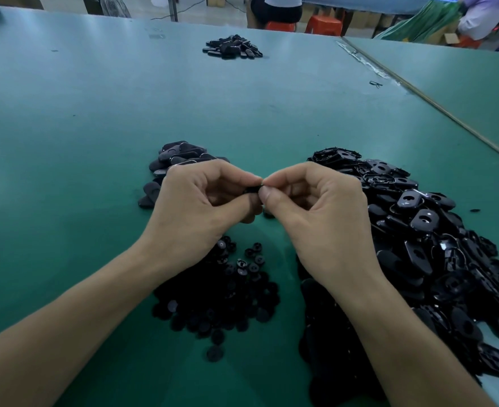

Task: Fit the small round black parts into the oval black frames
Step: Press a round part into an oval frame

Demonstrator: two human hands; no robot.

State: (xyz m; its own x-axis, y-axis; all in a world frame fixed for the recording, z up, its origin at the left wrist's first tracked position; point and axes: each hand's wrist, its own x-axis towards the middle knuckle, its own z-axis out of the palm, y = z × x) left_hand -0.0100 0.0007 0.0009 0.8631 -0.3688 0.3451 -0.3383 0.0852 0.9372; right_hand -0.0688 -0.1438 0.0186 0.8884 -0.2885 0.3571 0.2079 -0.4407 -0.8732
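- Left hand (201, 201): fingers curled inward, with thumb and forefinger tips closed on a small black piece (252, 189) at the meeting point of both hands. The forearm is cut off by the lower left edge.
- Rear-left of the grip: a small heap of dark oval pieces (180, 157), partly hidden behind the left hand's knuckles. Whether round parts are fitted in them cannot be made out.
- Black piece: held above the green table (66, 113), pinched from both sides. Only a sliver shows between the fingertips, so it is unclear whether it is a frame, a round part or both.
- Directly below the grip, toward the viewer: the heap of round parts (227, 289), lying between the two forearms. Its left margin is covered by the left wrist.
- Far beyond the grip: another small dark heap (233, 47), too distant to identify its pieces.
- Right hand (315, 207): fingers curled, with thumb and forefinger tips closed on the same black piece.
- Right of the grip: the large heap of oval frames (433, 245), many showing a keyhole-shaped opening. The right forearm overlaps its near-left portion, and the frame edge cuts off its right side.
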